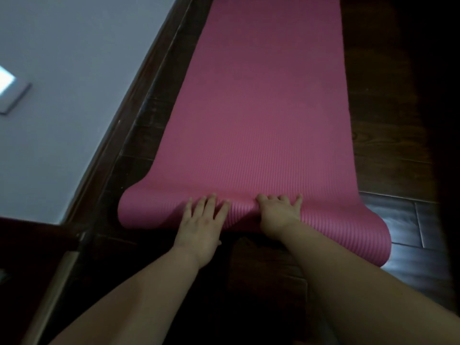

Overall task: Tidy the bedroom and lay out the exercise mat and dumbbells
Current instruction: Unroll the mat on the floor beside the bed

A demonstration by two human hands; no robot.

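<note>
A pink ribbed exercise mat (263,115) lies along the dark wooden floor, stretching away from me. Its near end is still curled into a roll (336,225) that runs across the view. My left hand (202,222) rests flat on top of the roll with its fingers spread and straight. My right hand (280,215) presses on the roll just to the right of it, fingers extended over the curl. No dumbbells are in view.
A pale wall (62,95) with a dark skirting board (139,125) runs close along the mat's left edge. A white wall plate (10,93) sits on that wall. Dark wooden floor (388,135) lies to the right of the mat.
</note>
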